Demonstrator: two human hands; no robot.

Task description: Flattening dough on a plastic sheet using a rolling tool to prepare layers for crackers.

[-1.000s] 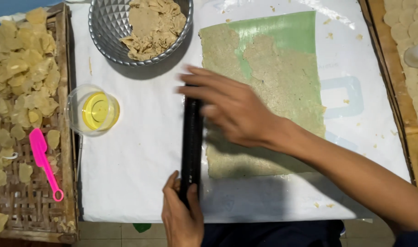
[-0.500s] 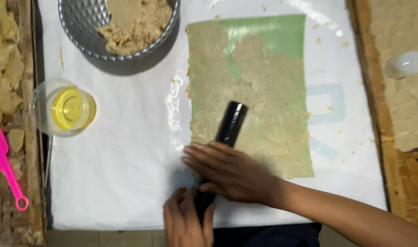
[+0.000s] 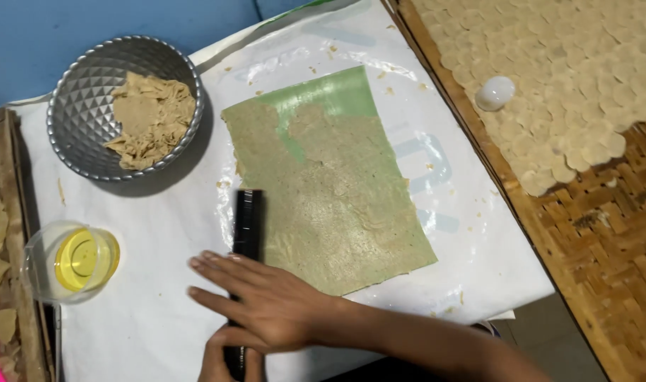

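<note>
Your right hand lies flat, fingers spread, across the black roller at the left edge of the dough-covered green sheet, while your left hand grips the roller's near end.

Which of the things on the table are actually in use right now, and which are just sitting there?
In use:
right hand, flat on the black roller
left hand, gripping the roller's near end
dough sheet on the green mat

Sitting there:
metal bowl of dough scraps
oil cup
white cutter
woven tray of dough rounds
</note>
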